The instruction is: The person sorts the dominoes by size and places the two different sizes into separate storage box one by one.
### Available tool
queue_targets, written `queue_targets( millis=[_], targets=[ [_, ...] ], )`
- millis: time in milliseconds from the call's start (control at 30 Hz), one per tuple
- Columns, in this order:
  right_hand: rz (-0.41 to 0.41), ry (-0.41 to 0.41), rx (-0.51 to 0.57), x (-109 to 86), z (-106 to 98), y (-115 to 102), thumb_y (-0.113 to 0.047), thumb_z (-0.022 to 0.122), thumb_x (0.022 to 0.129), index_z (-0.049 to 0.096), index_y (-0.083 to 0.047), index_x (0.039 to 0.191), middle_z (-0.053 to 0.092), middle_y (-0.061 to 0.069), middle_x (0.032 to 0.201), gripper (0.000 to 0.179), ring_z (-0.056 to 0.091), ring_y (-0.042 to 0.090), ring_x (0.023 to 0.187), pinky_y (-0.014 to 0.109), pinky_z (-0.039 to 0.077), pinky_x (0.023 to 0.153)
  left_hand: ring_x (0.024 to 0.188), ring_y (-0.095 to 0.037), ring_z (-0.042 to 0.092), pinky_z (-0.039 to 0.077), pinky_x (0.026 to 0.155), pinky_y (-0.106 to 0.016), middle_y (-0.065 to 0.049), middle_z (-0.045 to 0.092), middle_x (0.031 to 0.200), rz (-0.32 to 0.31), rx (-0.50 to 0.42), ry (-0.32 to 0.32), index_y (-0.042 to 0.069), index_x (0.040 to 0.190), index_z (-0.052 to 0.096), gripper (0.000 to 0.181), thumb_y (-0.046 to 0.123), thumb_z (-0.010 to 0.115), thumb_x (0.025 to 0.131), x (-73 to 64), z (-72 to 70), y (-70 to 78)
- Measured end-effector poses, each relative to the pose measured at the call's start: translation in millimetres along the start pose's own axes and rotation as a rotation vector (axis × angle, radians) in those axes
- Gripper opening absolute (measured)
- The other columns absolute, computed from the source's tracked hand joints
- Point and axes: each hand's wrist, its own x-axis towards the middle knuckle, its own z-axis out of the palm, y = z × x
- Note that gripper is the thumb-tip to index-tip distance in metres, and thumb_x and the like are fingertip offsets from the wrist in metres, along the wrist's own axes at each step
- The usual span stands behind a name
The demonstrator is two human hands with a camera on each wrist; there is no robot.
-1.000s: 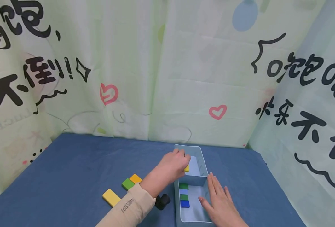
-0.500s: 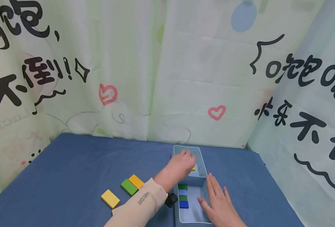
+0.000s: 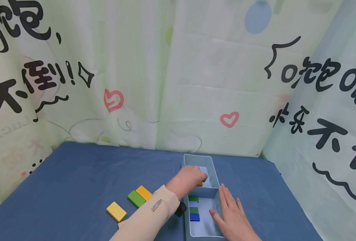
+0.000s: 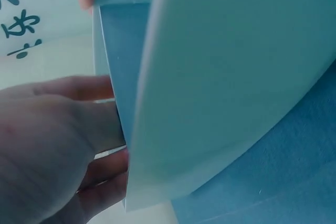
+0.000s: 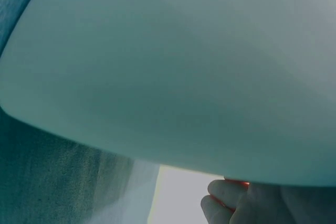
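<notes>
A light blue box (image 3: 187, 231) with two compartments stands on the table. My left hand (image 3: 187, 179) reaches down into its far compartment, holding a yellow block (image 3: 200, 184) near the divider (image 3: 203, 191); the hand covers most of the block. In the left wrist view the fingers (image 4: 100, 124) of that hand disappear behind the box wall. My right hand (image 3: 233, 217) lies with straight fingers along the right wall of the near compartment. Inside that compartment, a green block (image 3: 193, 198), another green block (image 3: 194, 210) and a dark blue block (image 3: 194, 217) line the left side.
Left of the box, a pale yellow block (image 3: 116, 211), a green block (image 3: 136, 198) and an orange block (image 3: 144, 192) lie on the blue cloth (image 3: 84, 187). My left sleeve (image 3: 153, 214) partly covers a beige piece (image 3: 121, 224). Printed curtains (image 3: 138, 83) enclose the table.
My left hand moved right over the far compartment with the yellow block, then lower and back toward the divider. The right hand stays at the box's right wall.
</notes>
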Motion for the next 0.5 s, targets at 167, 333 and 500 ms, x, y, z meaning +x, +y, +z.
queue_targets(
  millis=[167, 333, 500],
  targets=[
    [0.005, -0.009, 0.011, -0.1, 0.5, 1.2, -0.054, 0.050, 0.099, 0.012, 0.001, 0.157, 0.011, 0.021, 0.165, 0.088, 0.012, 0.042, 0.152, 0.073, 0.008, 0.114, 0.087, -0.002, 0.065, 0.052, 0.075, -0.016, 0.014, 0.072, 0.100, 0.050, -0.023, -0.084, 0.029, 0.107, 0.074, 0.022, 0.014, 0.073, 0.090, 6.3, -1.6, -0.7],
    [0.008, -0.013, 0.013, 0.6, 0.9, 1.0, -0.054, 0.050, 0.099, 0.012, 0.001, 0.157, 0.011, 0.021, 0.165, 0.089, 0.013, 0.042, 0.152, 0.073, 0.008, 0.114, 0.072, -0.002, 0.058, 0.047, 0.066, -0.017, 0.012, 0.070, 0.086, 0.058, -0.006, -0.172, 0.026, 0.093, 0.075, 0.015, 0.012, 0.071, 0.092, 10.7, -3.4, -1.3],
    [0.010, -0.013, 0.009, 1.2, 0.8, 0.1, -0.053, 0.051, 0.098, 0.012, 0.001, 0.157, 0.011, 0.021, 0.165, 0.089, 0.013, 0.043, 0.152, 0.073, 0.009, 0.113, 0.075, -0.002, 0.060, 0.050, 0.070, -0.016, 0.013, 0.071, 0.090, 0.043, -0.011, -0.181, 0.026, 0.098, 0.076, 0.017, 0.012, 0.070, 0.092, 9.1, -4.5, -0.3]
  ],
)
